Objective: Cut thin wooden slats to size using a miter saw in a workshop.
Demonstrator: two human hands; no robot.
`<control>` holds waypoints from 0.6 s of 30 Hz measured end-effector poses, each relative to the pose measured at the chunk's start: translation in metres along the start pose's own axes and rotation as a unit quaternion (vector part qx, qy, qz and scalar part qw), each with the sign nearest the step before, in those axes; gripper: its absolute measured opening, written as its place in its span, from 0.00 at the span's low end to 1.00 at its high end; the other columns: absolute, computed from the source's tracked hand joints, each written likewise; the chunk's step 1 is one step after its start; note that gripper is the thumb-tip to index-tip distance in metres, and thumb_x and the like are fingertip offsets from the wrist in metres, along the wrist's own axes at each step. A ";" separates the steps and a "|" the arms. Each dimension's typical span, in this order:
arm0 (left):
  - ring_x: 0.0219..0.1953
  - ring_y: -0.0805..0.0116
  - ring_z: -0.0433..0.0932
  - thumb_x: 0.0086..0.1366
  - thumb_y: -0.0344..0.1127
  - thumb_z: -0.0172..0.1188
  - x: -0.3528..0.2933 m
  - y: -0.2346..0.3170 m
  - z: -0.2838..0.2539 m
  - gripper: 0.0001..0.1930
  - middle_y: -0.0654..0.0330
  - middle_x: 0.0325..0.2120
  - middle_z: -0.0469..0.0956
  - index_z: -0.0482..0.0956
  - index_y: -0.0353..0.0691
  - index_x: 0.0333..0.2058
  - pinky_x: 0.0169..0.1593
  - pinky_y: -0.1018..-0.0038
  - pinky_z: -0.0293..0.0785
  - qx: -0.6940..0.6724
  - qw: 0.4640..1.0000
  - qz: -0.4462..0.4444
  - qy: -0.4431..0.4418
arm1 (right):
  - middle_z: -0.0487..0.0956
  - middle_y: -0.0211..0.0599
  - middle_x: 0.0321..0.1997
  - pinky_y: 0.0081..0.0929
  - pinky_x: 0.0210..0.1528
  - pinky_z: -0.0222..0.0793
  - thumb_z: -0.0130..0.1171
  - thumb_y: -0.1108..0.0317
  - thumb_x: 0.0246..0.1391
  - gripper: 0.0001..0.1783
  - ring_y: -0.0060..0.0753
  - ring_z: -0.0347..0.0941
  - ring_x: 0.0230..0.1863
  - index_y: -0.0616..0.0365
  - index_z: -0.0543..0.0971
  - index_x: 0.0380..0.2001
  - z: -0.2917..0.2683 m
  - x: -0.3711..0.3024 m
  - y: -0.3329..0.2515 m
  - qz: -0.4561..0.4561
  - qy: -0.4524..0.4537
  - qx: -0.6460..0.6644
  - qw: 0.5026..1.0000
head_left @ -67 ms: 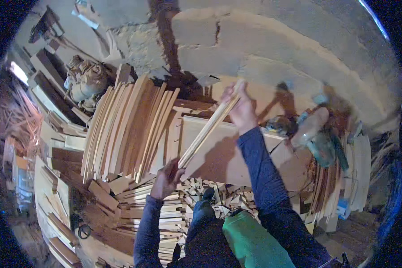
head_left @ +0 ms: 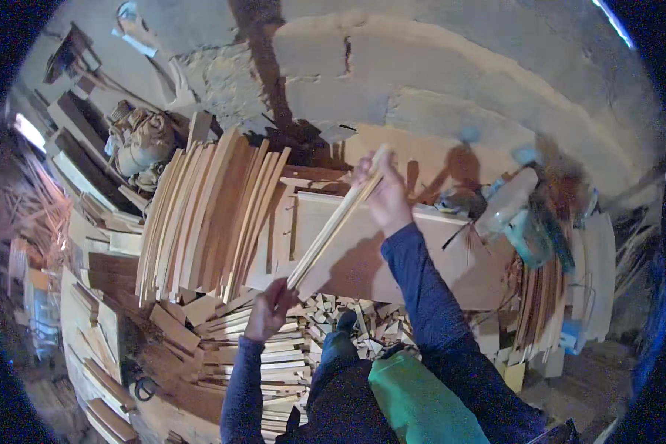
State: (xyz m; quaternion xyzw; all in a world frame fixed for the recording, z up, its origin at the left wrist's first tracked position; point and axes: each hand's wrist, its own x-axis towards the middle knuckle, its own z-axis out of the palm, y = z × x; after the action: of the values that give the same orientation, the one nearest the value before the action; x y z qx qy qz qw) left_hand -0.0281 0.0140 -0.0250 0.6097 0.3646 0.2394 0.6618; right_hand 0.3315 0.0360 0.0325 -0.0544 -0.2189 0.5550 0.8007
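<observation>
A few thin pale wooden strips [head_left: 331, 231], held together as a narrow bundle, slant across the space in front of me. My right hand [head_left: 387, 194] is closed round their far upper end, with the tips sticking out past the fingers. Lower down, my left hand [head_left: 271, 309] pinches the near end. How many strips there are I cannot tell. Beneath them is a wide light board [head_left: 329, 211], which carries their shadow. Left of the strips stands a row of long wooden slats [head_left: 218, 211], side by side.
Below the board lies a heap of small wood offcuts [head_left: 381, 323], beside a stack of short sticks [head_left: 274, 366]. Bags and a greenish bundle [head_left: 529, 237] are at the right, near upright slats [head_left: 538, 314]. A stuffed sack [head_left: 142, 144] sits at the far left. A block wall [head_left: 436, 66] rises behind.
Both hands and the strips have shifted slightly left in the view, the right hand also a little lower. The surroundings have shifted a bit too. The grip looks the same.
</observation>
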 end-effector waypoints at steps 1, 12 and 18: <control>0.37 0.73 0.80 0.66 0.28 0.57 -0.064 -0.012 0.044 0.17 0.57 0.35 0.82 0.69 0.27 0.52 0.39 0.77 0.76 -0.023 0.999 -0.035 0.014 | 0.73 0.32 0.36 0.35 0.48 0.67 0.52 0.56 0.64 0.18 0.32 0.68 0.39 0.58 0.73 0.48 0.008 -0.058 -0.009 0.032 0.030 0.000 0.999; 0.28 0.77 0.77 0.65 0.29 0.60 -0.120 -0.026 0.062 0.11 0.59 0.30 0.82 0.73 0.32 0.43 0.34 0.78 0.75 0.070 0.994 -0.071 0.045 | 0.76 0.41 0.52 0.51 0.60 0.67 0.55 0.61 0.62 0.14 0.41 0.72 0.55 0.56 0.75 0.47 0.017 -0.143 0.013 0.094 0.224 -0.066 0.968; 0.33 0.73 0.81 0.64 0.25 0.59 -0.109 -0.033 0.078 0.07 0.57 0.31 0.82 0.76 0.30 0.40 0.39 0.76 0.77 0.109 0.992 -0.018 0.062 | 0.76 0.46 0.52 0.54 0.61 0.67 0.56 0.56 0.62 0.19 0.44 0.73 0.54 0.60 0.74 0.48 -0.020 -0.184 0.026 0.110 0.181 -0.078 0.974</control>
State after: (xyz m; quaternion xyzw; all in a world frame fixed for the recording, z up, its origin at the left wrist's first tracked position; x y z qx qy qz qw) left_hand -0.0393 -0.1227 -0.0375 0.6560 0.4394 0.2236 0.5715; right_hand 0.2639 -0.1185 -0.0474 -0.2398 -0.1056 0.6018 0.7544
